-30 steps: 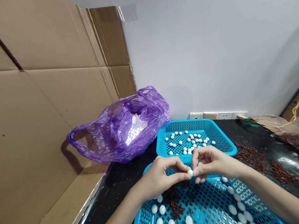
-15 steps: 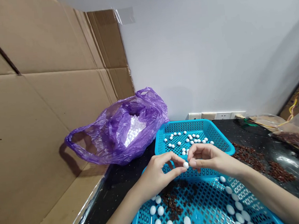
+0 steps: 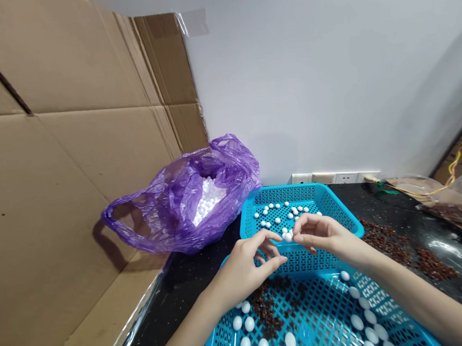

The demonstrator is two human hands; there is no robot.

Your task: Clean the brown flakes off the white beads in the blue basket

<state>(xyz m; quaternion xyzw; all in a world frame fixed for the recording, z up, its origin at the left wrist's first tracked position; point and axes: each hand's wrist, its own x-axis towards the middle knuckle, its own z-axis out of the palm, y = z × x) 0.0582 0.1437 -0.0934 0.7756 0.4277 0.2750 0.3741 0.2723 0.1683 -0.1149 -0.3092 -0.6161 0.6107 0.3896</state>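
My right hand (image 3: 319, 235) pinches a small white bead (image 3: 288, 237) at its fingertips, over the near edge of the far blue basket (image 3: 340, 207). My left hand (image 3: 248, 267) is just left of the bead, with index and thumb spread apart and nothing held between them. The far basket holds several small white beads (image 3: 277, 220). Below my wrists lies the near blue basket (image 3: 319, 326), holding larger white oval beads (image 3: 249, 323) and a heap of dark brown bits (image 3: 269, 308).
A purple plastic bag (image 3: 170, 210) full of white beads lies left of the baskets, against a cardboard wall (image 3: 55, 171). Brown bits (image 3: 392, 243) are scattered on the black table (image 3: 183, 278) at the right, by a clear bag (image 3: 458, 208). Wall sockets (image 3: 335, 177) line the back.
Both hands have moved up and away from me, from over the near basket to the far basket's edge. The left fingers have spread off the bead, which stays in the right pinch.
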